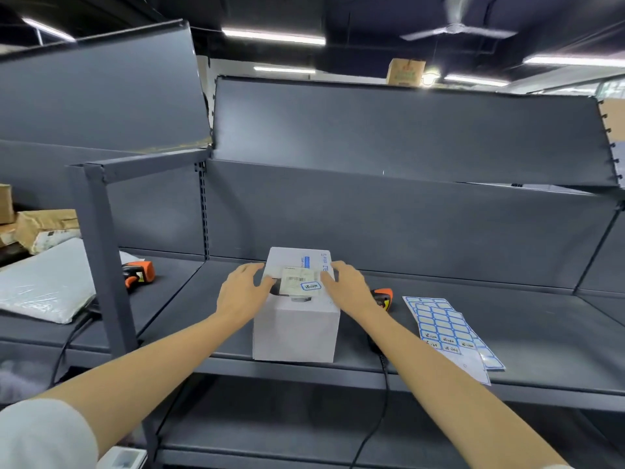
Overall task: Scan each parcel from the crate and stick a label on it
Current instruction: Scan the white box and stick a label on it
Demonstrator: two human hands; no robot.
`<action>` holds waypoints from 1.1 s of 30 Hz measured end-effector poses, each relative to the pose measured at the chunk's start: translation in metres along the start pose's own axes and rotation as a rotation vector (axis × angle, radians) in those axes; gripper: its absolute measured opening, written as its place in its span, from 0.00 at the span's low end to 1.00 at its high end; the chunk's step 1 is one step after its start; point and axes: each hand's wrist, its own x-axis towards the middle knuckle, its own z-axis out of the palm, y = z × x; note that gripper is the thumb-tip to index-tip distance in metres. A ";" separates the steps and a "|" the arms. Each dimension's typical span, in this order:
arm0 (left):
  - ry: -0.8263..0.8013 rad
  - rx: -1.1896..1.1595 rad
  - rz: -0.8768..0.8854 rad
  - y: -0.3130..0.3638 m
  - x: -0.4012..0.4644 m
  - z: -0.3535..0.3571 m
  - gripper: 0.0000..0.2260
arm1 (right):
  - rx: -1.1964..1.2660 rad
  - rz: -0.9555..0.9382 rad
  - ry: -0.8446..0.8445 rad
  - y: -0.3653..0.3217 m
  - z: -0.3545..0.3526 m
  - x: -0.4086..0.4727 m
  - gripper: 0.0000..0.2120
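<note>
One white parcel box (296, 319) stands on the shelf (507, 319); left hand (241, 292) and right hand (345, 289) rest loosely open on its top. Two barcode scanners (138, 272) lie there; label sheets (446, 330) lie right.

On the top of the white box (297, 299) under my hands I can read the letters "ZTE" in blue along its right edge, beside a blue strip whose print is too small to make out. The shipping slip (297, 277) stuck on the box carries a barcode and fine print I cannot read, and the blue-bordered label (310, 286) on it bears dark handwriting I cannot decipher. The label sheets (446, 330) to my right show similar scribbles on a few stickers, also illegible.
</note>
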 end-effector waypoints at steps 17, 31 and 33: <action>-0.084 -0.435 -0.267 -0.005 -0.017 0.021 0.08 | 0.510 0.451 0.041 -0.005 0.030 -0.020 0.18; -0.098 -0.658 -0.059 0.015 -0.070 -0.010 0.07 | 0.711 0.422 0.190 -0.023 -0.010 -0.085 0.19; -0.109 -0.663 -0.047 0.021 -0.083 -0.008 0.06 | 0.707 0.431 0.195 -0.021 -0.017 -0.103 0.20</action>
